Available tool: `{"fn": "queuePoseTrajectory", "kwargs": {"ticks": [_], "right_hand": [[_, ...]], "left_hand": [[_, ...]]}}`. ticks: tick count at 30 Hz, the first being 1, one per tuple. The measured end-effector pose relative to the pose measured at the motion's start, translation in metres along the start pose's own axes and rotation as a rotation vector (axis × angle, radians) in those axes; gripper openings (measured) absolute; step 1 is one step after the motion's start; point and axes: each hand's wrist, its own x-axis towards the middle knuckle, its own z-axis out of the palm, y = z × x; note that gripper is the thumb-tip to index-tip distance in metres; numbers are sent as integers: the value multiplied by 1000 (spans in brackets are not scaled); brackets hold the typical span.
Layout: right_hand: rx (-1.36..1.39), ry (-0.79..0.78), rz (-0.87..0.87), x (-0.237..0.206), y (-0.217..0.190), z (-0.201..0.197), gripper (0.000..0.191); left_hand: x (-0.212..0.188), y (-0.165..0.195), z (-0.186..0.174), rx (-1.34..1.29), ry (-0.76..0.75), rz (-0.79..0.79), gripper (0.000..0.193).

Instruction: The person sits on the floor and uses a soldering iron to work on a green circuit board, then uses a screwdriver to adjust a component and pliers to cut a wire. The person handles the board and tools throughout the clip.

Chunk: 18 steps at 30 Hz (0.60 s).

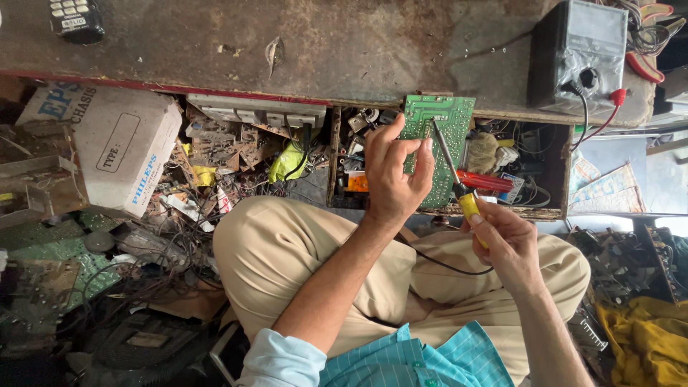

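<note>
Left hand [393,179]: closed round the lower left part of a green circuit board [441,129], thumb and fingers pinching its edge; the board is held upright above the lap, just in front of the counter [322,50] edge
Right hand [505,240]: wrapped round the yellow handle of a soldering iron [451,168], held like a pen; the metal tip is laid against the upper middle of the board
Tip and fingers: the left fingertips [424,147] sit just beside the iron's shaft, so a slip of either hand could bring hot metal onto them
Board grip: only one edge is pinched, so pressure from the tip could tilt or twist the board and drag the tip off its spot
Cord: a black cable [444,264] is seen running across the beige trousers [287,251]; a snag on the knee could jerk the iron
Drawer: an open wooden drawer [552,172] of loose parts lies directly under the board, with a red-handled tool [487,180] in it; a dropped board or molten solder would land among these
Surroundings: wires and scrap boards [64,265] are piled near the legs, where a dropped iron could scorch
</note>
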Motion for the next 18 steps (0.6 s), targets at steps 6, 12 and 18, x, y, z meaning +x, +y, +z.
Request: {"fn": "queuePoseTrajectory", "kwargs": {"ticks": [6, 12, 18], "right_hand": [[-86, 96, -43, -6, -7, 5, 35], [-347, 208, -53, -27, -17, 17, 41], [-430, 240, -82, -36, -27, 24, 41]], "left_hand": [[0, -1, 2, -9, 1, 4, 17], [-3, 2, 3, -37, -12, -36, 15], [-3, 8, 1, -54, -11, -55, 15]]}}
